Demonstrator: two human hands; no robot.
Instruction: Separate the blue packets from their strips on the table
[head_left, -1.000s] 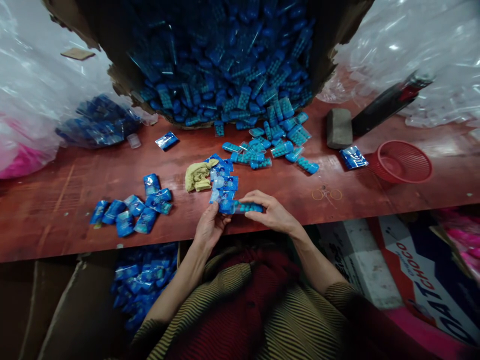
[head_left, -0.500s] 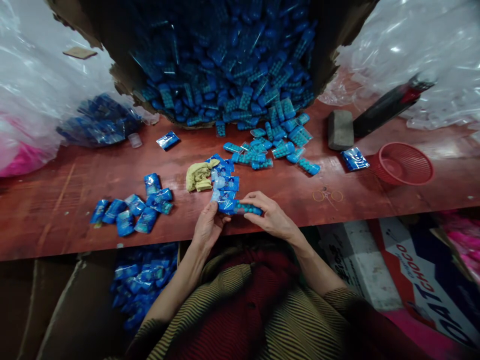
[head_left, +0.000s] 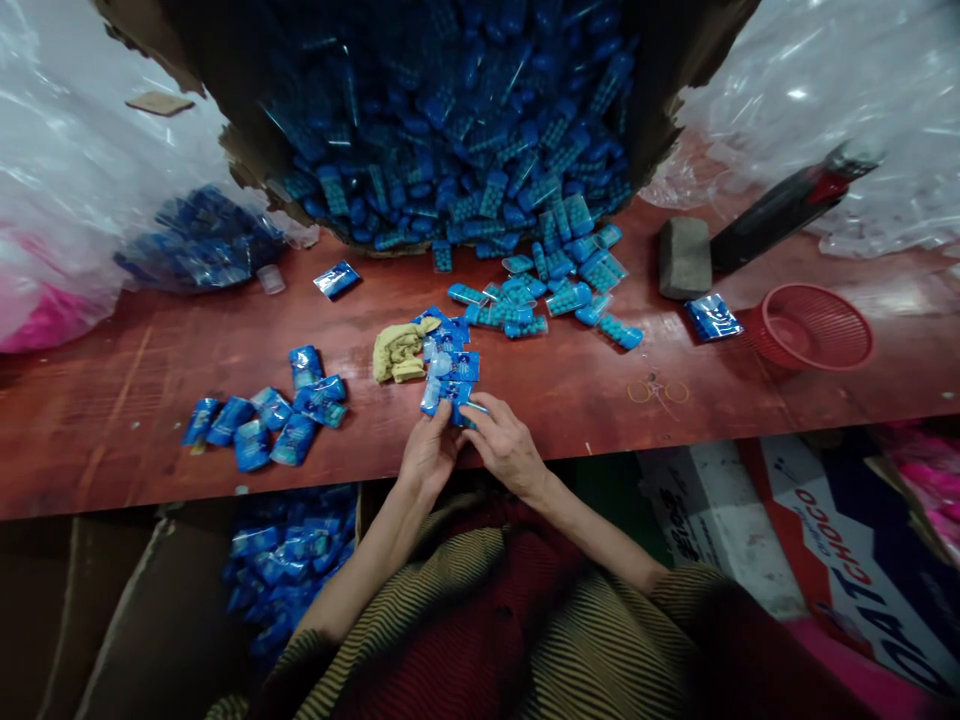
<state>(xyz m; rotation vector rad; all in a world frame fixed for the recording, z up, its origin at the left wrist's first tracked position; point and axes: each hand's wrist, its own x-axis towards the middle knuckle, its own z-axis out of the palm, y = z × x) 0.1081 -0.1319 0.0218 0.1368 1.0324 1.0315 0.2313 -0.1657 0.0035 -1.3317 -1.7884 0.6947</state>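
Note:
My left hand (head_left: 427, 455) and my right hand (head_left: 504, 447) meet at the near edge of the red-brown table (head_left: 135, 370). Both pinch a small blue plastic packet (head_left: 450, 402) at the near end of a short stack of blue packets (head_left: 448, 355). The right fingers cover most of what was a clear tube of blue candies. A yellow cloth (head_left: 397, 352) lies just left of the stack. Loose candy tubes (head_left: 555, 290) spill from a torn cardboard box (head_left: 450, 120) behind. Filled blue packets (head_left: 262, 410) lie in a group to the left.
A red mesh basket (head_left: 814, 328), a grey block (head_left: 684, 257) and a dark tool (head_left: 787, 205) lie at right. Clear plastic bags flank the box. A carton of blue packets (head_left: 289, 560) stands below the table at left, a printed carton (head_left: 847, 560) at right.
My right hand slid left toward my left hand, pushing the candy tube into the blue packet; the tube, clearly seen before, is now mostly covered.

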